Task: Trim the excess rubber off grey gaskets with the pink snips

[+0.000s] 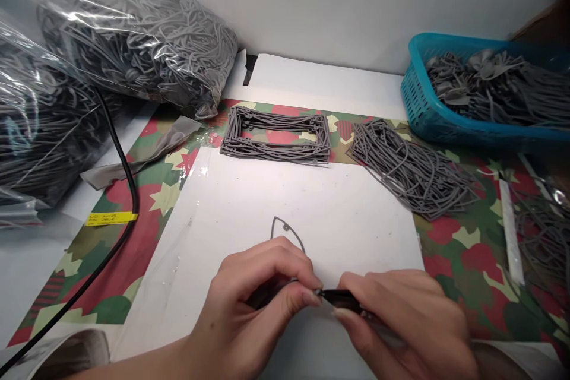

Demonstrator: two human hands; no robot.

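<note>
Left hand [262, 303]: fingers curled, thumb and forefinger pinched together on a thin gray looped part [286, 228]; a curved, pointed end of the part extends beyond the knuckles, a small round tab on its inner side. The rest is hidden by the hand.

Right hand [401, 320]: closed around a slim black tool [342, 297], its narrow tip directed at the left fingertips; whether it touches the part cannot be told.

Location of the part: over a white sheet [294, 190], near side, center.

Beyond the sheet's far edge: one stack of gray rectangular frames [276, 152], open in the middle. To its right, one loose heap of gray strips [412, 172], tangled.

Far right: one blue perforated basket [463, 124], filled with gray pieces. Below it, one narrow white strip [512, 237], lying lengthwise beside further thin gray pieces [543, 243].

Left: two clear plastic bags [178, 41] of gray pieces, side by side; one twisted gray scrap [151, 157]; one black cable [116, 247] with yellow label [111, 218].

Ground: tabletop [22, 273], white, with a red, green and cream patterned cover [449, 255] partly beneath the sheet.
</note>
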